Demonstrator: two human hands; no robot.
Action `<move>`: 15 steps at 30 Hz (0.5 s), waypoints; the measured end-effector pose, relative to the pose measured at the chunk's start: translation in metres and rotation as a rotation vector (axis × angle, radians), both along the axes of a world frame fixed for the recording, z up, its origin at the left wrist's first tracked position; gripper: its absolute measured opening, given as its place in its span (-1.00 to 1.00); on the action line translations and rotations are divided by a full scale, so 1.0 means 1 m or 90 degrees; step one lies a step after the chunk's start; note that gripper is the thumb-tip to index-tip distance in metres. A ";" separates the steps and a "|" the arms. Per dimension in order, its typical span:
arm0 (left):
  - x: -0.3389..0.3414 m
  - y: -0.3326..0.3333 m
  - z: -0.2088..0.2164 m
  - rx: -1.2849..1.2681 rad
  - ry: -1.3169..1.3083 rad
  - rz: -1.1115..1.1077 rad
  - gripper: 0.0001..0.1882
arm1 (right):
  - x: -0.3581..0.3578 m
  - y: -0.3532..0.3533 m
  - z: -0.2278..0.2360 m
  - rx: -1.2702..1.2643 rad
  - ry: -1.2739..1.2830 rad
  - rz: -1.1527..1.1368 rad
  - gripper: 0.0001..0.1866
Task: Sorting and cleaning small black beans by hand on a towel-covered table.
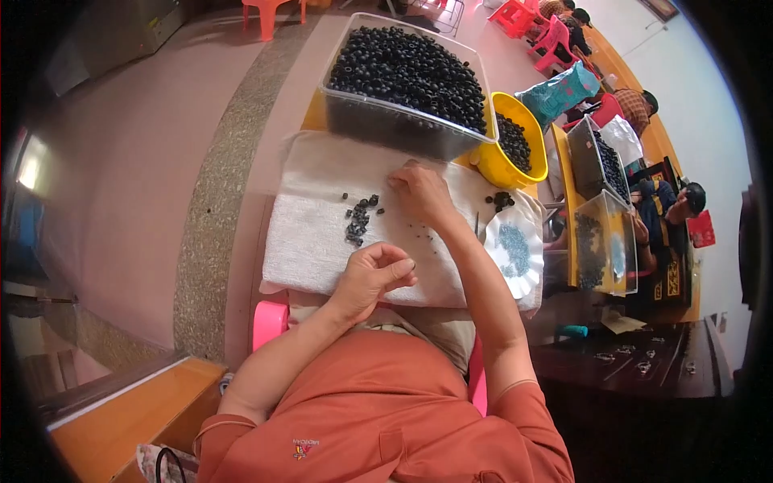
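Observation:
My left hand (376, 278) is closed over the near part of a white towel (310, 241), thumb pressed against the curled fingers. Whatever it may pinch is too small to make out. Farther off, my right hand (422, 191) reaches across the towel, close to the large clear bin, its fingers bent together and their tips partly hidden. A loose pile of small black bead-like pieces (358, 221) lies left of and between the hands. Tiny dark bits (420, 233) are scattered beside my right forearm. To the right, a white fluted plate (527, 286) holds small pale blue grains.
A clear bin (330, 97) heaped with black pieces (407, 72) stands beyond the towel. Beside it is a yellow basin (538, 153) with more. A few black pieces (501, 200) lie near the plate. Other people (636, 109) sit along the right, near another filled bin (588, 165).

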State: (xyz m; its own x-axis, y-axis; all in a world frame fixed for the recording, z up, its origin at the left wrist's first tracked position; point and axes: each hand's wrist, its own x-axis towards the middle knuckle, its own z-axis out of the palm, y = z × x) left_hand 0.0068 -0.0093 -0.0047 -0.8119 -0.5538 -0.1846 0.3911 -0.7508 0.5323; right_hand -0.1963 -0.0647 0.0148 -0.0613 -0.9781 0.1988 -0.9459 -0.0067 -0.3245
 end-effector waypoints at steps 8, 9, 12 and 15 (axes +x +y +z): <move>0.000 -0.003 0.004 -0.006 -0.016 0.001 -0.92 | 0.000 0.003 0.001 -0.010 -0.019 0.074 -0.83; 0.000 -0.003 0.004 -0.009 -0.014 0.000 -0.92 | -0.001 0.004 0.001 -0.013 -0.018 0.074 -0.83; -0.001 -0.002 0.003 -0.006 -0.025 0.007 -0.92 | -0.005 0.011 0.000 -0.019 -0.027 0.076 -0.85; 0.000 -0.001 0.002 0.000 -0.037 0.010 -0.91 | -0.003 0.023 0.003 -0.077 -0.074 0.093 -0.85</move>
State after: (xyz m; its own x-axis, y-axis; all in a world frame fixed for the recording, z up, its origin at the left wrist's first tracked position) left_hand 0.0064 -0.0107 -0.0030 -0.7906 -0.5669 -0.2317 0.3717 -0.7449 0.5541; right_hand -0.1993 -0.0416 0.0179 0.0496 -0.9477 0.3152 -0.8886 -0.1860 -0.4194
